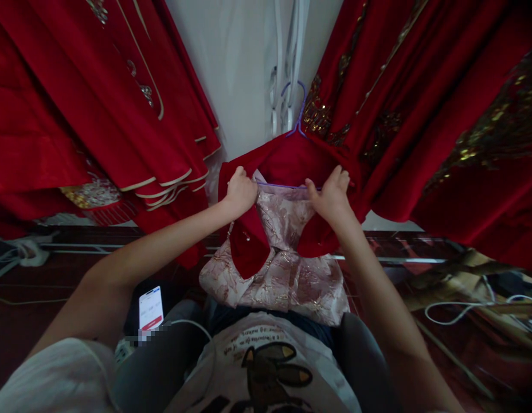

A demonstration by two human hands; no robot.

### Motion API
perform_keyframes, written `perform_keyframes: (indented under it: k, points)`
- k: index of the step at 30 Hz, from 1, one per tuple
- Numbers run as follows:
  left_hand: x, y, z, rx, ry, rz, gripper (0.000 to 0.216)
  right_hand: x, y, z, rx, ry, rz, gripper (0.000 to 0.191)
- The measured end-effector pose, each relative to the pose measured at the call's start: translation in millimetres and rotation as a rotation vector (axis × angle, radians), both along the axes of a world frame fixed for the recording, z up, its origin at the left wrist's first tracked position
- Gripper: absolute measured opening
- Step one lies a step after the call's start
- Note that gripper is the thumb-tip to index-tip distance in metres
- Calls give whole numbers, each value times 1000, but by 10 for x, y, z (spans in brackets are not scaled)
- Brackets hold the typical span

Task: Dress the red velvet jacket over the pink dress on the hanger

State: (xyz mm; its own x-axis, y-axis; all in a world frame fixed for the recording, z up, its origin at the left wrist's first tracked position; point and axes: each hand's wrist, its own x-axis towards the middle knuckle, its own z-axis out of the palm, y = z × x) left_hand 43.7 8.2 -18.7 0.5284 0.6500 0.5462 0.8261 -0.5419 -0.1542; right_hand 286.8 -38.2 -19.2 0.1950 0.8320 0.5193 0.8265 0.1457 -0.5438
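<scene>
In front of me a red velvety jacket hangs on a purple hanger. Pink shiny patterned fabric lies over the hanger's lower bar and drapes down toward my lap, between the jacket's front panels. My left hand is closed on the jacket's left front edge, beside the end of the bar. On the other side, my right hand grips the jacket's right front edge, its thumb near the bar. The fingertips of both hands are partly hidden by the cloth.
Red garments with metallic trim hang at the left, and more embellished red garments at the right. White metal rods stand behind the hanger hook. A lit phone lies by my left thigh. A white cable loops at the right.
</scene>
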Motion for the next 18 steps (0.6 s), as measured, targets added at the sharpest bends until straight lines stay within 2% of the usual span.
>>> perform_keyframes:
  k: [4,6,10,12,15,18]
  points:
    - [-208,-72,178,136,-183,172,12,223,174,118,127,-84,-122,83]
    - [-334,-38,216,141,-220,219,20,295,248,154,145,-143,-157,83]
    - [-459,98,109,-39,-296,98,52,346,295,173,151,-192,-188,82]
    - [-417,114,19,-60,-345,42,63,335,271,158,157,-204,-192,81]
    - [-277,70,-68,-11,-351,88,71,296,215,136,136,-247,-228,82]
    - [-164,38,-63,-26,-329,199,63,282,162,143,102,-299,-263,82]
